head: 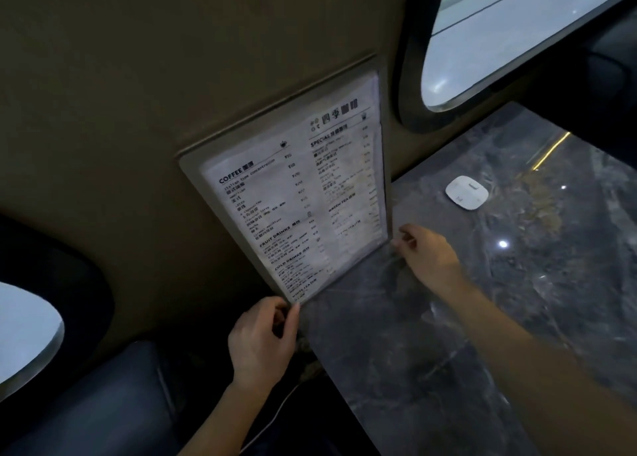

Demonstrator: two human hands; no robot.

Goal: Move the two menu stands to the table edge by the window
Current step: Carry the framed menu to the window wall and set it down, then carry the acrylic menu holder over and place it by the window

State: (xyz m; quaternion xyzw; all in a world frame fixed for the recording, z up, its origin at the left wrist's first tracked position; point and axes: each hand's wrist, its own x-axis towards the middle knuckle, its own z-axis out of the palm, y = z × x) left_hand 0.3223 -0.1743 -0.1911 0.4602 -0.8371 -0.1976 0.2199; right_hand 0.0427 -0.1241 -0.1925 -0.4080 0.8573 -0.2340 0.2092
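Observation:
A clear acrylic menu stand (pixel 296 193) with a white printed drinks menu stands upright at the edge of the dark marble table (pixel 448 335), against the beige wall. My left hand (pixel 265 342) pinches its lower near corner. At the lower far corner my right hand (pixel 427 255) has its fingers on the stand's base. Only one menu face shows; I cannot tell whether a second stand is behind it.
A rounded window (pixel 510 31) is in the wall beyond the stand, another window (pixel 24 331) at the lower left. A small white square device (pixel 467 192) lies on the table further in. A dark padded seat (pixel 103 404) is below the table edge.

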